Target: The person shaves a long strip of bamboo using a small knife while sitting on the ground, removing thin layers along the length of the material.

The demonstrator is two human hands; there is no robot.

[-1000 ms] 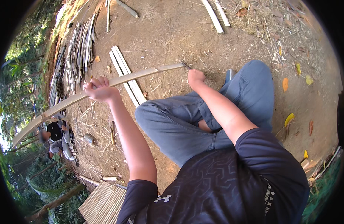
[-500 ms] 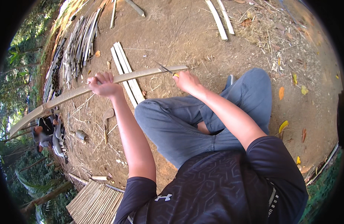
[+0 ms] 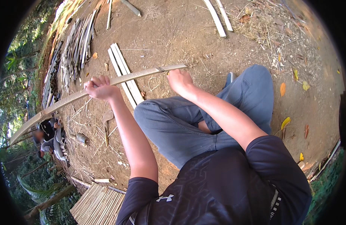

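Bamboo strip (image 3: 105, 85) is gripped by the curled left hand (image 3: 100, 88) mid-length and the closed right hand (image 3: 179, 80) near its end, both arms outstretched.

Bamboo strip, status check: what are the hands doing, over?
Left hand gripping long bamboo strip mid-length. Right hand closed near its end. Cut slats on the dirt beneath, not blocking.

Bright, even daylight over the dirt ground (image 3: 188, 33); soft, short shadows under the bamboo strip (image 3: 105, 84). No glare. Sharp near the strip, softer toward the black fisheye rim, with straight edges bent and foliage left of the strip smeared.
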